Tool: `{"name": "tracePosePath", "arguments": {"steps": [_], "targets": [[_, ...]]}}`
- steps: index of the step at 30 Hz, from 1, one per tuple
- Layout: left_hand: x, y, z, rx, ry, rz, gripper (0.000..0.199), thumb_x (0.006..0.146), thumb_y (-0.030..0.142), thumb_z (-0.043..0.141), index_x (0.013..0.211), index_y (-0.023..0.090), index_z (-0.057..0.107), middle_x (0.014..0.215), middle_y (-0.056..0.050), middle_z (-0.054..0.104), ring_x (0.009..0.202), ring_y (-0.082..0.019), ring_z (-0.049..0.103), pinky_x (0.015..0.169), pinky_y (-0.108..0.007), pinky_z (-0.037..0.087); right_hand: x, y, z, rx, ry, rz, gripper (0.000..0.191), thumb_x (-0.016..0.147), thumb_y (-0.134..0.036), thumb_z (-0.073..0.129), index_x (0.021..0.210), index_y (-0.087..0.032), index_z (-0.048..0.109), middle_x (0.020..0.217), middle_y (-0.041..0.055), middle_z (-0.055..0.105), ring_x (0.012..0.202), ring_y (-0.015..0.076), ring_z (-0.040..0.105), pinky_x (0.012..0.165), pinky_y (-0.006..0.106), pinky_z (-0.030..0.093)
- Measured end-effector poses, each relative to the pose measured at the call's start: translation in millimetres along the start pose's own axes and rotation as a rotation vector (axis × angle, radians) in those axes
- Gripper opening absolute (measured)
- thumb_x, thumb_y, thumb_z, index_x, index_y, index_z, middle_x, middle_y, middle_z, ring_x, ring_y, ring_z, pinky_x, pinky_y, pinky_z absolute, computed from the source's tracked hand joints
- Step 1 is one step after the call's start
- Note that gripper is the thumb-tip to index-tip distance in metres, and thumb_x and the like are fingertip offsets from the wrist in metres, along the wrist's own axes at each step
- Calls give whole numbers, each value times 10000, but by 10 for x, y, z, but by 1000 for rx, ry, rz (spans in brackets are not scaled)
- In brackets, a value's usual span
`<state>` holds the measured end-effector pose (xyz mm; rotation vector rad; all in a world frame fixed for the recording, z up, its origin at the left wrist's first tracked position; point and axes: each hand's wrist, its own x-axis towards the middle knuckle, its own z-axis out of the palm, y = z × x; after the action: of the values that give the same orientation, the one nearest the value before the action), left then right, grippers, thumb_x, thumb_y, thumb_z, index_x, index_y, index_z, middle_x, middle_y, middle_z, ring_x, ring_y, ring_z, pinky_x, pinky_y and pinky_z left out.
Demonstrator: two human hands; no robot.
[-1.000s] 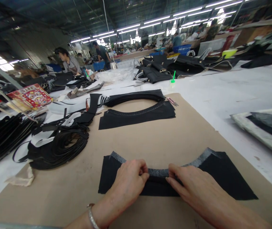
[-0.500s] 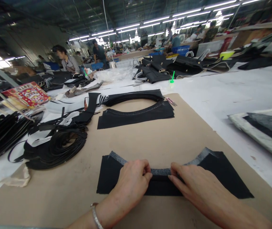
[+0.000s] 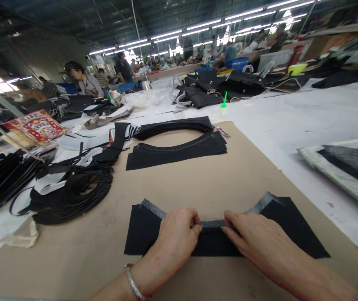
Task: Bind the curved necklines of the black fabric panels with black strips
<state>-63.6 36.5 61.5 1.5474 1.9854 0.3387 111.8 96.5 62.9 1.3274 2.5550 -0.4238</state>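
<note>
A black curved fabric panel (image 3: pixel 295 234) lies flat in front of me, with a grey fuzzy strip (image 3: pixel 213 224) along its concave upper edge. My left hand (image 3: pixel 180 228) pinches that edge just left of the middle, thumb against bent fingers. On the other side of the middle, my right hand (image 3: pixel 248 232) pinches the same edge between thumb and fingers. A short stretch of the strip shows between the two hands. Farther up lies a stack of black curved panels (image 3: pixel 175 156), some with a row of marks along the curve.
Brown board (image 3: pixel 103 255) covers the white table (image 3: pixel 307 113). Small pink-handled snips (image 3: pixel 223 132) and a green-tipped bottle (image 3: pixel 223 105) stand beyond the panels. Coiled black strips (image 3: pixel 75 196) lie left; a pale slab with grey-black material (image 3: pixel 351 167) lies right. Several people work in the background.
The view has shifted slightly. Both hands stay pinched on the panel's edge, and the fingers have moved only a little.
</note>
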Motion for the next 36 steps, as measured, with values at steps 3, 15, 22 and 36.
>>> {"name": "tracePosePath", "arguments": {"steps": [3,15,22,36], "targets": [[12,1,27,11,-2,-11,114,779,223,573,758,212,684,690,6,658,659,-146,576,581,-248,302,5,22,10,-9,1,6,180,952,-259,464,814,-222,574,763,53,680,767,286,671,539,311,209],[12,29,59,43,19,-30,85,782,245,607,776,230,690,714,13,673,693,-150,593,590,-250,298,5,44,-14,-1,-1,-3,180,946,-256,460,815,-223,578,766,51,684,763,280,670,551,317,251],[19,54,78,86,19,-49,86,790,296,637,766,234,692,718,10,687,701,-162,611,581,-255,294,-24,77,-44,-7,19,-7,189,951,-256,450,824,-223,586,770,52,691,778,287,679,552,317,277],[73,92,61,105,-5,-92,83,785,268,649,740,203,674,717,-2,687,698,-157,614,575,-247,302,3,130,-5,9,14,-22,183,940,-244,459,827,-214,600,779,62,697,774,276,681,548,314,316]]}}
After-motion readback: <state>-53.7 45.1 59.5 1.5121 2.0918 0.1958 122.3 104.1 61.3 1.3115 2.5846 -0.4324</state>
